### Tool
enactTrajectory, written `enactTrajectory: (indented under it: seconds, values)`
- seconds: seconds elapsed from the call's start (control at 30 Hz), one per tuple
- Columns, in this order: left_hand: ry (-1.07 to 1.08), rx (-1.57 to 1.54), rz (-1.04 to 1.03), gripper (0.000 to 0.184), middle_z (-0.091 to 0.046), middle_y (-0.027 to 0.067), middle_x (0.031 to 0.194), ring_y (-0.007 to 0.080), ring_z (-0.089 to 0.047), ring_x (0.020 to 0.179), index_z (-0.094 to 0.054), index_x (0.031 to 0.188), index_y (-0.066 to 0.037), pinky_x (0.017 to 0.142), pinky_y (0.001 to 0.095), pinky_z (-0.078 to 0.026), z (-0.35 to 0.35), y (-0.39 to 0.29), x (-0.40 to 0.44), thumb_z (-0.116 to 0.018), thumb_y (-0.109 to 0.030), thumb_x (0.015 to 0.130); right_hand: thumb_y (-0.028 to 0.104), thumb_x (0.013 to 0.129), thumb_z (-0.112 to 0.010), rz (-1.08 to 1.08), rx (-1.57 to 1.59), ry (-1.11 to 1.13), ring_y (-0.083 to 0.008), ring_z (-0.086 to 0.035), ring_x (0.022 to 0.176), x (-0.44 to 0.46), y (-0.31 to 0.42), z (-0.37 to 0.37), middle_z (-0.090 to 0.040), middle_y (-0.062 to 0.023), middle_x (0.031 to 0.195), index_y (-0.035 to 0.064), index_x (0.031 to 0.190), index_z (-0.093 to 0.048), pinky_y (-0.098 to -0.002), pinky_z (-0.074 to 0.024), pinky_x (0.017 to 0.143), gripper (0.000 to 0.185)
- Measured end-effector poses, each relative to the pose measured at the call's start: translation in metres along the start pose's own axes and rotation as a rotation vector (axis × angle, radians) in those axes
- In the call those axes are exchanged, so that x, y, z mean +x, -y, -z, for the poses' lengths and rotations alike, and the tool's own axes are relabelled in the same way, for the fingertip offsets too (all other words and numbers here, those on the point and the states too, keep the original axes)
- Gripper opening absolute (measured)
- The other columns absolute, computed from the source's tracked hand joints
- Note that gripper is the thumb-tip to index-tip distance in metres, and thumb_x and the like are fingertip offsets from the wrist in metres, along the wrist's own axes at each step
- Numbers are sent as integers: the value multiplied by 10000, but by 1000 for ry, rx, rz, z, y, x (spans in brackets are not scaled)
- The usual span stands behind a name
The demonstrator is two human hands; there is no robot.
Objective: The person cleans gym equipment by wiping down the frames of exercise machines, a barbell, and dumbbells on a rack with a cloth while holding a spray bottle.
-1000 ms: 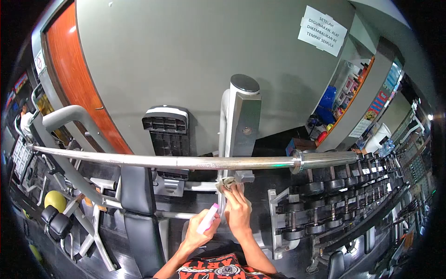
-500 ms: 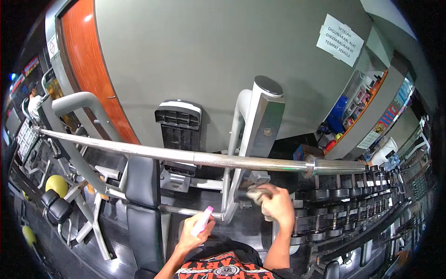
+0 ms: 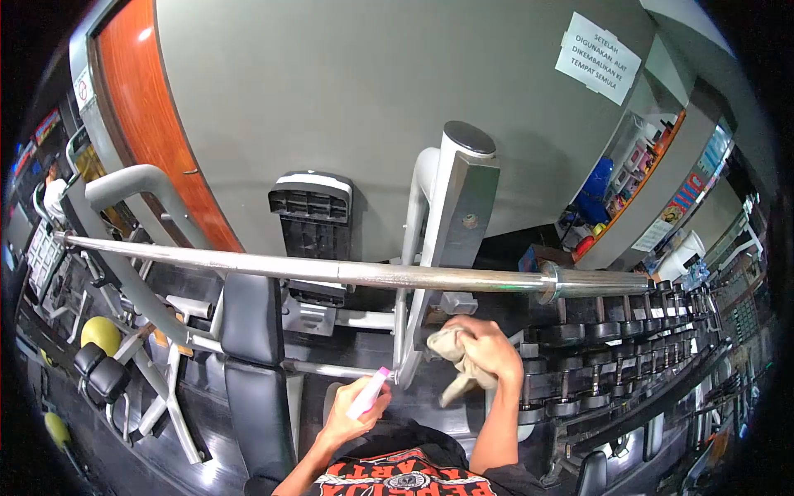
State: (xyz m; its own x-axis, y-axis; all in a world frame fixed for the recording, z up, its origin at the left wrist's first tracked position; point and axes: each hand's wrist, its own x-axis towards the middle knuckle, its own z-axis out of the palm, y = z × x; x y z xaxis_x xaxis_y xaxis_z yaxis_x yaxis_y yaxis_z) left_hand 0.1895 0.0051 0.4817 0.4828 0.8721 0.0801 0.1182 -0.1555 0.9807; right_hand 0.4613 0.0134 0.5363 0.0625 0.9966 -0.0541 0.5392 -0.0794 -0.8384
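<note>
My left hand (image 3: 354,416) is closed round a small white bottle (image 3: 368,397) with a pink cap, which tilts up to the right. In my right hand (image 3: 491,351) is a crumpled beige cloth (image 3: 457,357), one end of it hanging down. A long metal barbell (image 3: 389,275) crosses in front of me above both hands, and neither hand touches it. Just beyond the hands rises the grey upright (image 3: 463,207) of a bench frame. The black padded bench (image 3: 255,331) is to the left of my left hand.
Racked dumbbells (image 3: 595,331) stand in rows at the right. A black step platform (image 3: 313,223) leans on the grey wall. A paper sign (image 3: 598,58) hangs at upper right. At far left are a yellow ball (image 3: 101,336) and a person (image 3: 55,190) in white.
The cloth has opened out and now hangs lower from my right hand, which has shifted slightly. My left hand still holds the bottle, a little to the right. The view has tilted slightly.
</note>
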Motion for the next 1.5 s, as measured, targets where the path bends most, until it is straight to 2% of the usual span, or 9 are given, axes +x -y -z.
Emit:
enactTrajectory:
  seconds: [0.27, 0.5, 0.63, 0.7, 0.83, 0.97, 1.1, 1.47, 1.5]
  values:
    - [32, -8, -1, 130, -598, 12, 633, 63, -569, 552, -617, 933, -20, 499, 225, -447, -4, 7, 2, -675, -84, 835, 119, 862, -474, 193, -501, -252, -341, -623, 953, -10, -5, -63, -649, -165, 1006, 129, 1072, -624, -422, -505, 824, 259]
    - [1, -9, 13, 115, -605, 15, 623, 72, -571, 542, -617, 918, -17, 505, 231, -453, 5, 6, -3, -665, -75, 831, 161, 787, -392, 226, 768, -280, -237, -646, 886, -5, -68, -45, -660, -149, 961, -31, 976, -599, -359, -514, 828, 340]
    - [-28, -10, 122, 106, -601, 20, 605, 75, -581, 533, -615, 914, -14, 495, 230, -458, 9, 2, -8, -655, -67, 831, 56, 829, -426, -58, 249, -314, -239, -655, 861, -14, -35, -64, -669, -126, 960, -13, 1000, -608, -367, -517, 806, 259]
    - [-21, -17, 129, 112, -600, 23, 599, 75, -583, 529, -614, 915, -14, 488, 230, -457, 9, 5, -8, -658, -70, 830, 33, 873, -421, 271, -124, -443, -251, -649, 923, -11, -35, -79, -662, -158, 967, -12, 1010, -606, -341, -496, 814, 234]
    - [12, -21, 100, 81, -602, 26, 644, 82, -574, 534, -606, 890, -10, 493, 237, -458, 8, 0, -7, -635, -56, 830, 109, 906, -362, 116, 506, -261, -232, -623, 944, -10, -60, -73, -644, -120, 985, 26, 1064, -587, -351, -474, 874, 288]
    - [-15, 7, -5, 98, -590, 14, 598, 67, -557, 521, -615, 917, -19, 479, 229, -442, 8, 8, -4, -655, -60, 838, 312, 945, -358, -26, 1150, -786, -197, -580, 1004, -9, -68, -76, -578, -110, 1136, 40, 1195, -514, -365, -474, 899, 401]
    - [0, -37, 110, 93, -592, 18, 601, 64, -558, 529, -616, 909, -20, 479, 230, -439, 11, 1, -6, -659, -57, 835, 86, 948, -397, 115, 359, -883, -213, -553, 1096, 7, -104, -123, -591, -123, 1163, 29, 1214, -558, -333, -410, 970, 316]
    - [55, 42, -2, 108, -603, 22, 607, 75, -583, 541, -616, 907, -14, 491, 234, -457, 4, 7, 2, -667, -63, 827, 23, 955, -376, 73, 790, -815, -185, -528, 1109, -48, -61, -100, -572, -114, 1190, -18, 1178, -533, -304, -387, 979, 275]
    - [53, 42, 1, 108, -603, 22, 607, 75, -583, 541, -616, 907, -14, 491, 234, -457, 3, 6, 2, -667, -63, 827, 33, 949, -399, 131, 472, -892, -179, -548, 1072, -45, -53, -89, -590, -128, 1164, -24, 1153, -551, -308, -410, 951, 260]
